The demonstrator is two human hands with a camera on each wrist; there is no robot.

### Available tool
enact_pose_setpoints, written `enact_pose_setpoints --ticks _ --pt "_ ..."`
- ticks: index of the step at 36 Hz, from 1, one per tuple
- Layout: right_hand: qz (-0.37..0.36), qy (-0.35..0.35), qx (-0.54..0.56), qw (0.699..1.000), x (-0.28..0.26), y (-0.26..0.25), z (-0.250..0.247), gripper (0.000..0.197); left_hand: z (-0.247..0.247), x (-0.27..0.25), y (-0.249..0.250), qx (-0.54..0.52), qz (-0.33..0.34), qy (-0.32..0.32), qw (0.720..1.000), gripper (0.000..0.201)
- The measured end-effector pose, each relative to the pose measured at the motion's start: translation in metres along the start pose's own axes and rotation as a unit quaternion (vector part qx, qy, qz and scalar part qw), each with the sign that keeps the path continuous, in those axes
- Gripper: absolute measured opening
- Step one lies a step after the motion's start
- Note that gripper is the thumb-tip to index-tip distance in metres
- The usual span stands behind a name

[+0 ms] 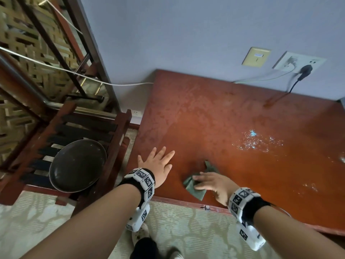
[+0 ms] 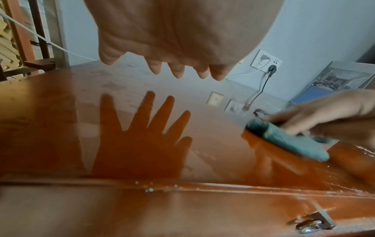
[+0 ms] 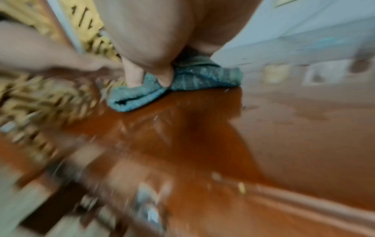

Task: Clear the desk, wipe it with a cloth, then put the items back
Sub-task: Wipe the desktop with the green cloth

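Observation:
The glossy red-brown desk (image 1: 224, 116) is bare and wet with droplets at the right. A crumpled grey-green cloth (image 1: 194, 187) (image 2: 288, 141) (image 3: 142, 94) lies near the front edge. My right hand (image 1: 211, 182) (image 2: 316, 115) presses it flat against the wood with straight fingers (image 3: 134, 75); the right wrist view is blurred. My left hand (image 1: 158, 163) (image 2: 162, 48) hovers just above the desk's front left corner, fingers spread, holding nothing; its reflection shows in the polish.
A dark round tray (image 1: 76, 165) sits on a slatted wooden rack (image 1: 112, 139) left of the desk. Wall sockets (image 1: 298, 62) with a black plug and cables are behind. A leaflet stand (image 2: 332, 83) is at the desk's right. A drawer lock (image 2: 312, 224) is on the front.

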State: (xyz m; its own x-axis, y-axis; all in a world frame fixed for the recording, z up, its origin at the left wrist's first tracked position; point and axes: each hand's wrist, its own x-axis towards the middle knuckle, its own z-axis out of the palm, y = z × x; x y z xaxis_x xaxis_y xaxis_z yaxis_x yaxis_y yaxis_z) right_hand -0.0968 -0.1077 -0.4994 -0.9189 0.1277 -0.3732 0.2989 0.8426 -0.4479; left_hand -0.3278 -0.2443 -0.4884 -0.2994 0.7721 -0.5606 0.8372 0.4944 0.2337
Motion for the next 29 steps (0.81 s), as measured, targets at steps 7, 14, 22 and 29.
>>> enact_pose_setpoints --ticks 7,14,22,29 --pt "0.288 0.356 0.235 0.858 0.007 0.028 -0.037 0.05 0.005 0.0 0.008 -0.003 -0.006 0.002 1.0 0.051" --pt "0.39 0.135 0.169 0.895 0.066 0.033 -0.049 0.059 0.016 0.005 0.017 0.006 -0.022 -0.01 1.0 0.051" --pt "0.186 0.072 0.011 0.98 0.033 0.0 0.003 0.056 0.025 0.004 0.024 0.006 -0.031 0.014 0.999 0.053" --pt "0.062 0.021 -0.004 0.998 -0.03 -0.013 0.047 0.055 0.021 0.002 0.035 0.017 -0.021 0.006 1.0 0.053"
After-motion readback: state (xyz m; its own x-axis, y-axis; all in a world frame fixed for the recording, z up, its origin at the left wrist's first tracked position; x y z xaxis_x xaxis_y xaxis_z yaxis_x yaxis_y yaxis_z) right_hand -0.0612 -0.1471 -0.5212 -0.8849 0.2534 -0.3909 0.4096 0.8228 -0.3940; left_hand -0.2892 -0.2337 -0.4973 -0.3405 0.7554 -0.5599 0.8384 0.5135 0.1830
